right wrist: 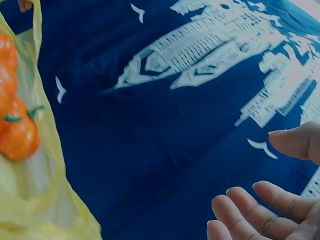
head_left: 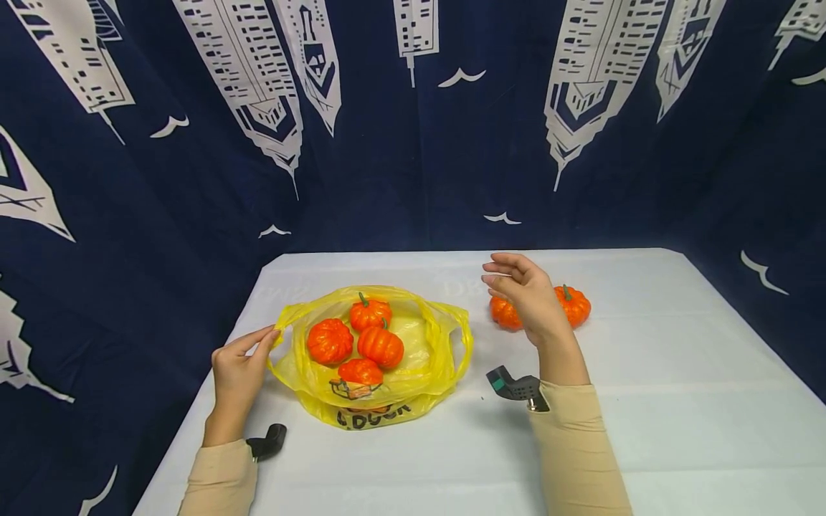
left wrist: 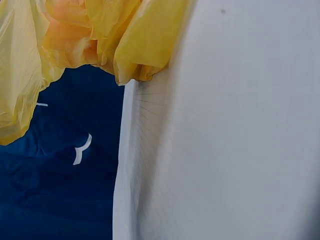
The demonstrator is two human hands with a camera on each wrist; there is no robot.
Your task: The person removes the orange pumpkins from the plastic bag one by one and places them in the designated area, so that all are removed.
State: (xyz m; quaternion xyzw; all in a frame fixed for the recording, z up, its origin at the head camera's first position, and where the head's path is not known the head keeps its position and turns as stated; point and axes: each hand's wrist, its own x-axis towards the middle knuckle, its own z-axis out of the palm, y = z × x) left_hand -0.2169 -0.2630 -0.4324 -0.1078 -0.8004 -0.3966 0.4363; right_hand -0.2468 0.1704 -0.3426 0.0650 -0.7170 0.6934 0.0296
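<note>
A yellow plastic bag (head_left: 413, 401) stands with its mouth spread wide on the table, several small orange pumpkins (head_left: 381, 347) inside it. My left hand (head_left: 239, 373) pinches the bag's left handle between thumb and fingers. To the right of the bag, my right hand (head_left: 525, 297) is raised with its fingers loosely bent and nothing in them. Behind it in the head view are two more pumpkins, the right one (head_left: 573, 307) and the left one (head_left: 505, 313), both partly covered by the hand. The right wrist view shows the thumb and fingers (right wrist: 260, 210) apart.
The table (head_left: 677, 401) has a white cover. A dark blue curtain (head_left: 419, 165) with white building prints hangs behind and at the sides. Each sleeve carries a small black wrist camera, the right one (head_left: 516, 387) beside the bag's right side.
</note>
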